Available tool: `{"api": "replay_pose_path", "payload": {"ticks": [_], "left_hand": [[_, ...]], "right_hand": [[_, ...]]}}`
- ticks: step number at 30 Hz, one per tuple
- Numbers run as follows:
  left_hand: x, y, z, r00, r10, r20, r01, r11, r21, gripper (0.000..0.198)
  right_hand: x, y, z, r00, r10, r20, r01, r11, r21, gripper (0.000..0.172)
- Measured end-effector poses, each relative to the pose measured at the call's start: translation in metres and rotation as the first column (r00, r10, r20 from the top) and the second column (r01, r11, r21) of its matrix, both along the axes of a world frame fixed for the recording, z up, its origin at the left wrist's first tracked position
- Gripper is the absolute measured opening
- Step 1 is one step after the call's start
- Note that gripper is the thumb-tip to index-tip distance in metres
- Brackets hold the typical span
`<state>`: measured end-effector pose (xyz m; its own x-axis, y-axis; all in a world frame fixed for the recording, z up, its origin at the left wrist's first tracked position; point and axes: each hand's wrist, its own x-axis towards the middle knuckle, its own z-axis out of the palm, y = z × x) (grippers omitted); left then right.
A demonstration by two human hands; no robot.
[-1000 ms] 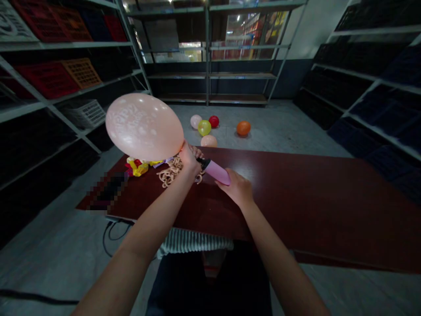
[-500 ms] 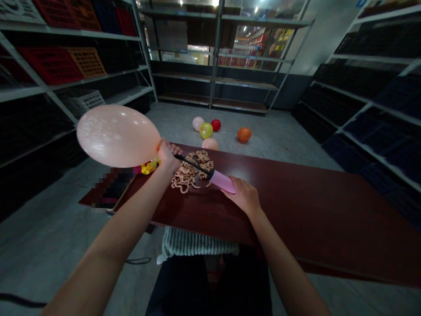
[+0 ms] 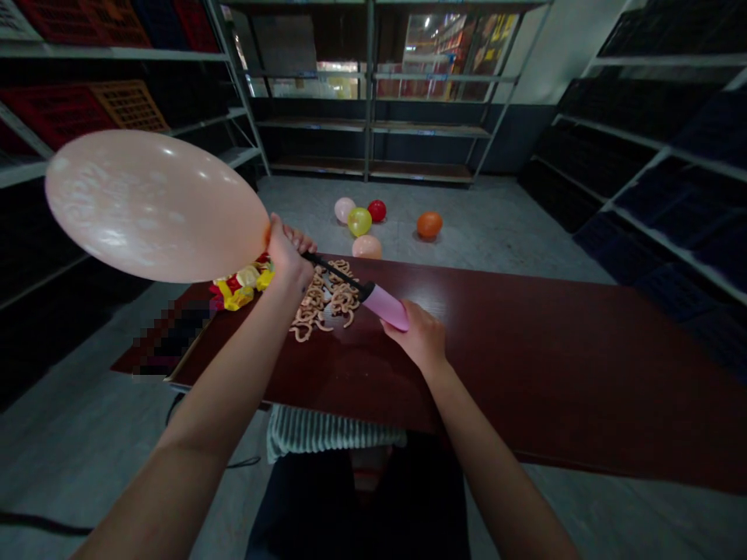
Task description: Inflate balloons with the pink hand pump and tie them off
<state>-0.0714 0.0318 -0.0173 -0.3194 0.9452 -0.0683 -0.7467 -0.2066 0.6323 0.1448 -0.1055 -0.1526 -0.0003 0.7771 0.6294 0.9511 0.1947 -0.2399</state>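
Observation:
A large pale peach balloon (image 3: 155, 206) with faint white print swells out to the left of my left hand (image 3: 289, 249). That hand is closed around the balloon's neck and one end of a hand balloon pump. A thin black rod runs from there to the pump's pink barrel (image 3: 385, 306). My right hand (image 3: 421, 334) is wrapped round the barrel's lower end. Just beyond the rod, a pile of tan uninflated long balloons (image 3: 318, 303), curled up, lies on the table. The neck and nozzle are hidden inside my left fingers.
Beneath my hands stretches a dark red table (image 3: 525, 365). Crumpled yellow and red balloons (image 3: 239, 292) lie at its left. On the floor behind rest several inflated balloons, among them a yellow one (image 3: 359, 222) and an orange one (image 3: 429, 224). Shelves (image 3: 369, 140) with crates surround the area.
The peach balloon has grown larger and reaches farther left. Both hands keep their hold on the balloon and pump, and the whole view has shifted slightly.

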Motion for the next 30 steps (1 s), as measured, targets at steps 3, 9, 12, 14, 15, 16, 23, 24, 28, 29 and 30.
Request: {"api": "replay_pose_path", "payload": {"ticks": [3, 9, 12, 14, 15, 16, 23, 24, 28, 29, 30], "left_hand": [[0.034, -0.006, -0.003, 0.999, -0.033, -0.016, 0.033, 0.999, -0.001, 0.059], [0.101, -0.029, -0.021, 0.994, -0.096, -0.045, 0.095, 0.995, -0.028, 0.053], [0.114, -0.033, -0.022, 0.991, -0.127, -0.044, 0.125, 0.992, -0.034, 0.053], [0.111, -0.033, -0.02, 0.99, -0.137, -0.037, 0.136, 0.99, -0.047, 0.053], [0.107, -0.031, -0.019, 0.99, -0.137, -0.033, 0.135, 0.989, -0.057, 0.053], [0.101, -0.03, -0.018, 0.991, -0.132, -0.03, 0.13, 0.989, -0.064, 0.053], [0.041, -0.015, -0.02, 0.997, -0.079, 0.012, 0.079, 0.99, -0.118, 0.053], [0.032, -0.014, -0.02, 0.997, -0.067, 0.023, 0.069, 0.991, -0.117, 0.053], [-0.002, -0.009, -0.015, 0.997, -0.02, 0.07, 0.028, 0.993, -0.115, 0.052], [-0.01, -0.008, -0.012, 0.997, -0.011, 0.08, 0.021, 0.992, -0.123, 0.051], [-0.018, -0.008, -0.008, 0.996, -0.002, 0.088, 0.014, 0.991, -0.135, 0.051]], "right_hand": [[0.001, 0.002, 0.0, 0.998, -0.016, -0.055, 0.014, 0.999, -0.036, 0.041], [0.004, 0.003, -0.001, 0.988, -0.059, -0.14, 0.051, 0.997, -0.059, 0.043], [0.005, 0.002, -0.001, 0.982, -0.103, -0.159, 0.091, 0.992, -0.082, 0.044], [0.005, 0.003, -0.001, 0.983, -0.093, -0.157, 0.077, 0.992, -0.102, 0.044], [0.004, 0.003, -0.001, 0.986, -0.07, -0.15, 0.054, 0.993, -0.11, 0.044], [0.003, 0.003, -0.001, 0.989, -0.039, -0.142, 0.022, 0.993, -0.116, 0.045], [-0.003, 0.003, 0.001, 0.997, 0.072, -0.037, -0.076, 0.989, -0.127, 0.046], [-0.003, 0.002, 0.001, 0.997, 0.078, -0.019, -0.08, 0.989, -0.126, 0.045], [-0.003, 0.0, 0.001, 0.994, 0.094, 0.055, -0.088, 0.991, -0.105, 0.046], [-0.004, -0.001, 0.001, 0.993, 0.096, 0.07, -0.088, 0.991, -0.1, 0.047], [-0.004, -0.001, 0.001, 0.992, 0.096, 0.082, -0.088, 0.991, -0.098, 0.047]]}}
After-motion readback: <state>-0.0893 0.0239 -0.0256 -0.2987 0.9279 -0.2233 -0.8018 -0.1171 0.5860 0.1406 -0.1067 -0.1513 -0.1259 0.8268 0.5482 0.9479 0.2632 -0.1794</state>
